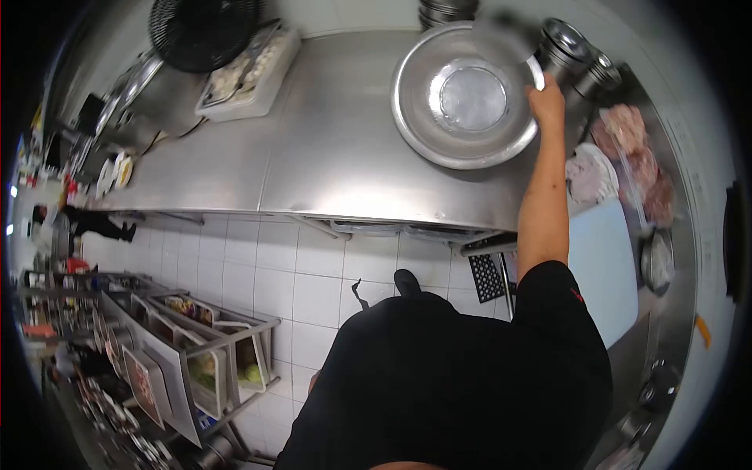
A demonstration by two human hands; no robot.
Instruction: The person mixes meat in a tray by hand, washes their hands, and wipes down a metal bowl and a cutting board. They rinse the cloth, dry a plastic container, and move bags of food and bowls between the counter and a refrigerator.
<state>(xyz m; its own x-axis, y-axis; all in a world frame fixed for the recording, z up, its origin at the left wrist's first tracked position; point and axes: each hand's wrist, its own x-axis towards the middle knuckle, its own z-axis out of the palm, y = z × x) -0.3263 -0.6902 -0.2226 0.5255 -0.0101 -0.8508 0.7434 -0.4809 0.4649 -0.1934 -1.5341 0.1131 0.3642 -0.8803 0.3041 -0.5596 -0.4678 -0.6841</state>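
My right hand (547,104) is closed on the right rim of a large, wide metal basin (423,117). The basin is on the steel counter (337,141), its inside facing up and holding nothing that shows. Just beyond my hand stand stacked metal containers (565,43). Below and right of it, a white bag (591,174) with pale pink contents lies by bags of pink raw meat (638,157). My left hand is hidden; only a sliver of skin shows beside my black shirt (462,376).
A pale blue cutting board (603,266) lies on the right-hand counter. At the back left are a white tub (243,82) of pale pieces and a black fan (204,31). Behind me stands a rack (227,345) with vegetable bins; another person (90,222) is far left.
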